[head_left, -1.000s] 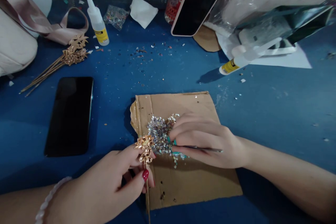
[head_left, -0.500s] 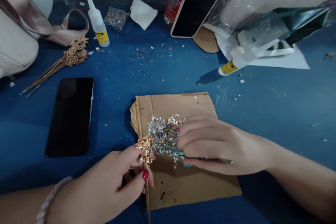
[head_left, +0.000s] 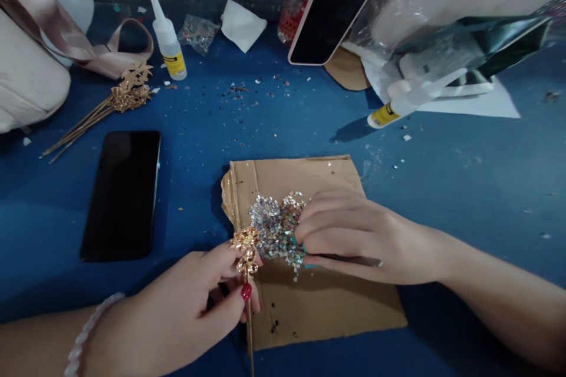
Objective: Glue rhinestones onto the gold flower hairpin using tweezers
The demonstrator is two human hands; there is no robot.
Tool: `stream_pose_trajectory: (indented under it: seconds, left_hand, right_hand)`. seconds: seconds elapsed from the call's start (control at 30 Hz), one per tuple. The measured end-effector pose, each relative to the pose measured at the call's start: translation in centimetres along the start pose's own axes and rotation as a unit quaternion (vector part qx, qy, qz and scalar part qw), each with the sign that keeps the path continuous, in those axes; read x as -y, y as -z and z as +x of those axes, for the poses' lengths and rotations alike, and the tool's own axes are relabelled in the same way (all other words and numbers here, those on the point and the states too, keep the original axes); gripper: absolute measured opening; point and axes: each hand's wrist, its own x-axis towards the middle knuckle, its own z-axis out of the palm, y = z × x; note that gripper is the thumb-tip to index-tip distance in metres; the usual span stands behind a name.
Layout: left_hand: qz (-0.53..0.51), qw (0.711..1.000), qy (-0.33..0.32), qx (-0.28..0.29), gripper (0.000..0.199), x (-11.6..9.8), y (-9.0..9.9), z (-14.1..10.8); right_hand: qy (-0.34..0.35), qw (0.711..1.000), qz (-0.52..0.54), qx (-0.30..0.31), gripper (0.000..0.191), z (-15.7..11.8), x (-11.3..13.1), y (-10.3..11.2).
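Observation:
My left hand pinches a gold hairpin with a flower-shaped head; its thin stem points down past the cardboard's left part. My right hand is closed around slim metal tweezers, whose tips are hidden at the pile. Small shiny rhinestones lie heaped on a brown cardboard piece, between the hairpin head and my right fingers. A bit of teal shows beside my right fingertips.
A black phone lies at left, below more gold hairpins. One glue bottle stands at upper left, another at right. At the back are a leaning phone, a small bag and pink ribbon.
My right hand has shifted slightly left and up over the rhinestones, with the tweezers. My left hand still holds the hairpin in nearly the same place.

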Motion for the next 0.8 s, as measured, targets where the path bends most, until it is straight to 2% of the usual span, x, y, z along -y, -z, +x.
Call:
stream_pose_trajectory:
  seconds: [0.23,0.47,0.8]
  left_hand:
    - [-0.008,1.0,-0.007,0.004,0.015,0.16,-0.03,-0.02]
    - [-0.013,1.0,-0.013,0.013,0.018,0.16,0.01,-0.03]
    - [-0.038,0.999,0.005,0.027,0.018,0.68,-0.01,0.05]
  right_hand:
    - [-0.011,0.999,0.035,-0.021,0.002,-0.42,-0.29,0.23]
    - [-0.009,0.998,0.043,0.034,0.009,-0.25,-0.1,0.71]
    - [-0.012,0.998,0.039,0.054,0.011,-0.32,-0.11,0.58]
